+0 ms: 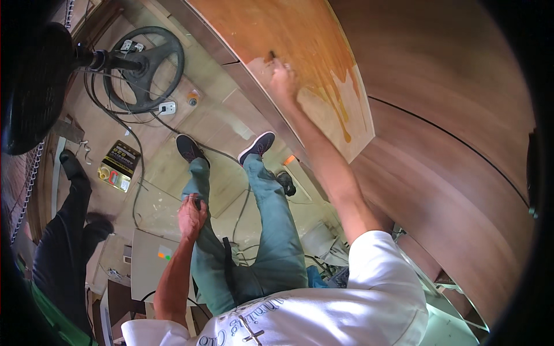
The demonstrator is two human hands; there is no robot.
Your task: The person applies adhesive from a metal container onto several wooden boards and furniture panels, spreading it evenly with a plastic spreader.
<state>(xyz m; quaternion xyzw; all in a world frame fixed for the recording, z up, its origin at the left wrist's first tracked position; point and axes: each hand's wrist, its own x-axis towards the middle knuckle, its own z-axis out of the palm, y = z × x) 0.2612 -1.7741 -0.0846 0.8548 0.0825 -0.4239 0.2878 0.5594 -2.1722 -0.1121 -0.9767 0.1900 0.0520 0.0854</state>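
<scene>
My right arm reaches up to a pale wooden panel (pixel 349 104), coated over much of its surface with wet-looking orange-brown liquid that runs down in drips. My right hand (pixel 284 81) is closed at the coating's edge. A small dark-ended tool (pixel 272 55) pokes out past its fingers; its working end is hidden, so I cannot tell its kind. Low on the left, my left hand (pixel 192 219) rests by my left knee with the fingers curled. Something dark shows at those fingers, too small to name.
A black wheel-shaped stand base (pixel 144 72) with cables and white sockets (pixel 167 108) lies at the upper left. Below it stands a black-and-yellow can (pixel 120 164). Another person's dark-clothed leg (pixel 60 248) is at far left. Large brown panels (pixel 450 150) fill the right side.
</scene>
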